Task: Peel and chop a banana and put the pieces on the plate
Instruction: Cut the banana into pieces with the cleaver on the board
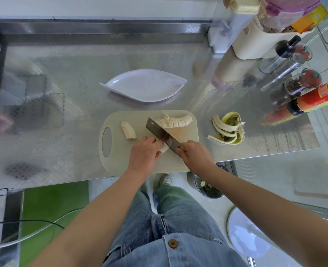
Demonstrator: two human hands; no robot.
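While the left hand is curling its fingers over a banana chunk on the cutting board, the right hand is gripping the cleaver right beside them; chunk slipping risks nicking fingertips.

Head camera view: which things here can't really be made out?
- The banana piece, head view: mostly covered by the left hand holding it; length unknown.
- The knife handle, head view: hidden inside the right hand.
- The red-labelled bottle, head view: cut off by the right edge; print too small.
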